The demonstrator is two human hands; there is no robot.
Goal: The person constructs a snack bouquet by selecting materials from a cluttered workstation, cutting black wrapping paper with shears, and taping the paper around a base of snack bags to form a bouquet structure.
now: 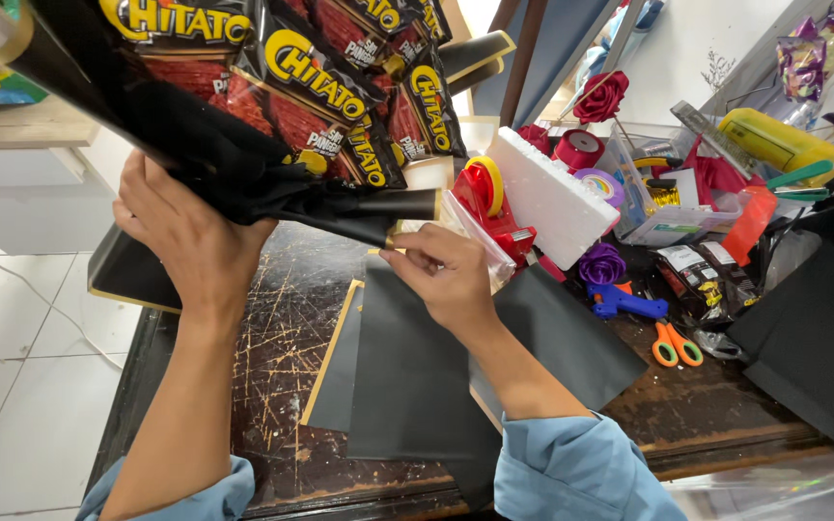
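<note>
The left hand [185,232] clasps a matte black paper-wrapped bouquet [272,106] of glossy snack packets; the right hand [441,275] pinches its tapered stem end in a narrow grip above the scratched surface [291,318]

Left hand [185,236] clasped in a grip, right hand [446,275] pinching, forearms raised.

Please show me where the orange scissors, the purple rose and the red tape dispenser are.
scissors [677,344], head view, on the orange handles.
purple rose [601,263], head view, middle of the bloom.
tape dispenser [490,202], head view, on its red body.
</note>
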